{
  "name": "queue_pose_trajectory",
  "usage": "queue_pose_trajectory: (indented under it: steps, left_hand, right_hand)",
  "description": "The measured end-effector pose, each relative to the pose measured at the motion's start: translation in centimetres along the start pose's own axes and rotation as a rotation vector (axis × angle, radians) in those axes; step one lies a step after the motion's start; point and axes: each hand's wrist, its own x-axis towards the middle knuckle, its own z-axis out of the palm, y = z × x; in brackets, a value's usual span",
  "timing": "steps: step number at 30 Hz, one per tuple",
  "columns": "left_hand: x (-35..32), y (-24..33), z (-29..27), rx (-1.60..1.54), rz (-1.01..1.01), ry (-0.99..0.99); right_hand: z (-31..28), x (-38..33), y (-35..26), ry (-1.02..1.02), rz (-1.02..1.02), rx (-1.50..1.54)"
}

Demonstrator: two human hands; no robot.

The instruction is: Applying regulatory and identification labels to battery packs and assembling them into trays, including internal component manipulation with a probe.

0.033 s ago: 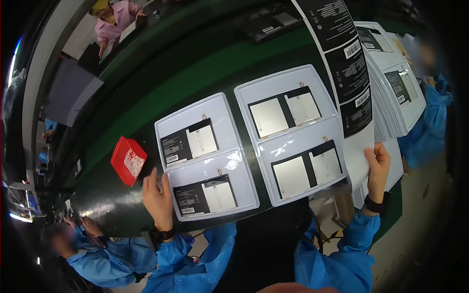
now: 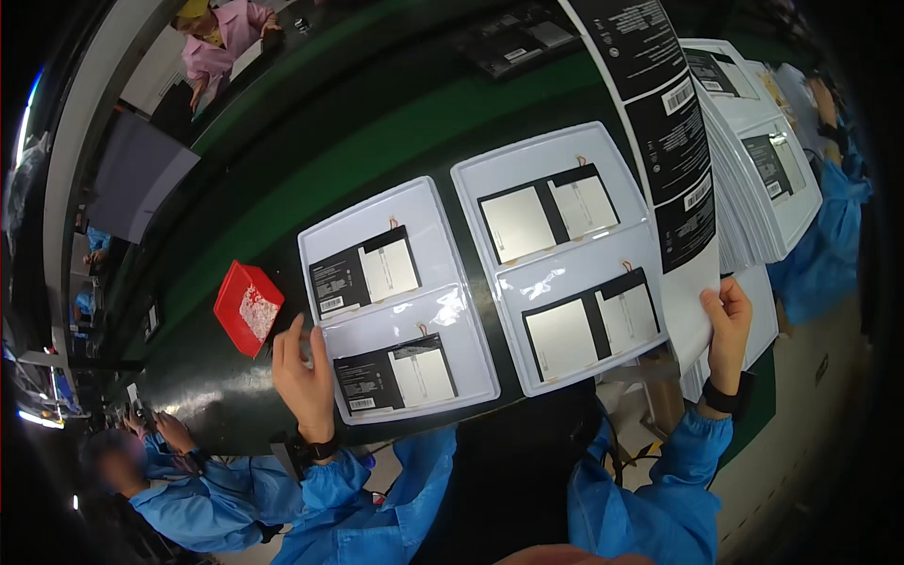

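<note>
Left hand (image 2: 303, 377) rests at the left edge of the left white tray (image 2: 443, 311), fingers loosely open, touching the tray rim, not gripping anything I can make out. Right hand (image 2: 727, 325) closed on the lower edge of a long sheet of black labels (image 2: 673, 151), thumb on top, sheet running up and away across the dark green tabletop (image 2: 377, 141). Left white tray sits just beside the right white tray (image 2: 565, 151), both flat on the tabletop in front of the person; each holds two flat dark-and-pale panels, one above the other. Small red box (image 2: 247, 308) with something whitish inside lies just left of the left hand, near the tray. Stack of white trays (image 2: 753, 217) stands to the right, behind the label sheet. Both forearms in blue sleeves, dark bands at the wrists. Another person in blue at lower left (image 2: 188, 490), one in pink at top left (image 2: 221, 33), another blue sleeve far right (image 2: 829, 217).
</note>
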Motion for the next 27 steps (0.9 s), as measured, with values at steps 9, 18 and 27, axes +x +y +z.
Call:
queue_pose_trajectory:
  steps: [9,18,27]
  left_hand:
    - [1.5,19.5,4.8,-1.338,0.364,-0.929]
    - [0.0,29.3,9.9,-1.720,-0.270,-0.999]
    - [0.5,29.1,9.6,-1.657,-0.227,-1.030]
  right_hand:
    - [0.7,-5.0,1.2,-0.232,0.170,0.208]
    - [0.9,-6.2,-2.4,-0.045,-0.171,-0.545]
    - [7.3,-0.2,-7.7,0.085,-0.670,-0.358]
